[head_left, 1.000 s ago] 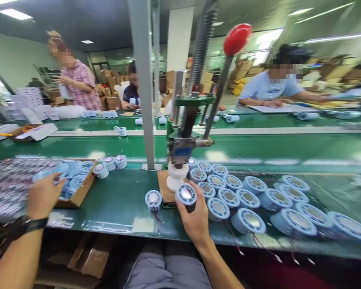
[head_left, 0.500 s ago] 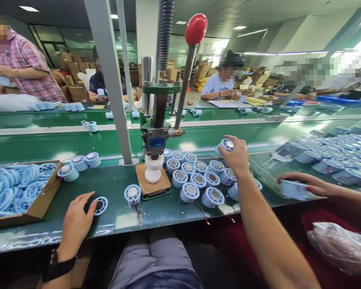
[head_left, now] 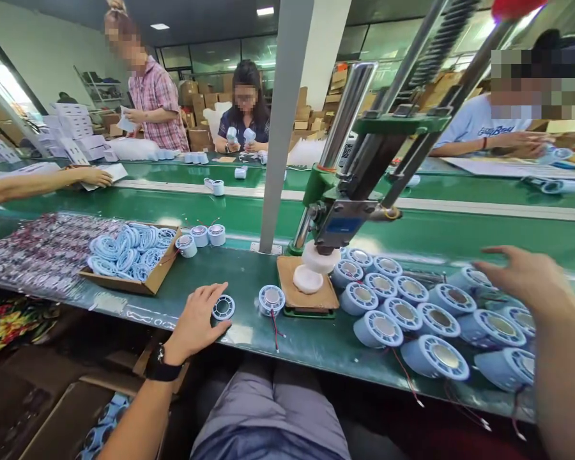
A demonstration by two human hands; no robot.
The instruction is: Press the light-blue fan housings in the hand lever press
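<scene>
My left hand [head_left: 199, 322] rests on the green bench with thumb and fingers spread around a flat blue ring [head_left: 223, 307]. Over the right side of the bench hangs my right hand [head_left: 527, 278], fingers apart and nothing visible in them, above a group of blue round housings [head_left: 434, 319] with metal discs in their tops. One blue housing with red and black wires [head_left: 271, 299] stands between the ring and the press. Two white round pads [head_left: 308, 279] sit at the press, one on its brown base plate and one under the ram.
A hand press [head_left: 345, 220] rises behind the pads, beside a grey post [head_left: 285, 128]. At the left are a cardboard box of blue rings [head_left: 165, 271], three housings [head_left: 200, 236] and heaped wired parts [head_left: 43, 249]. People work across the green conveyor; another person's arm [head_left: 43, 185] reaches in at left.
The view has swung left. My right hand has let go of the blue housing it held, and its fingers are now spread. My left hand is still at the ring.
</scene>
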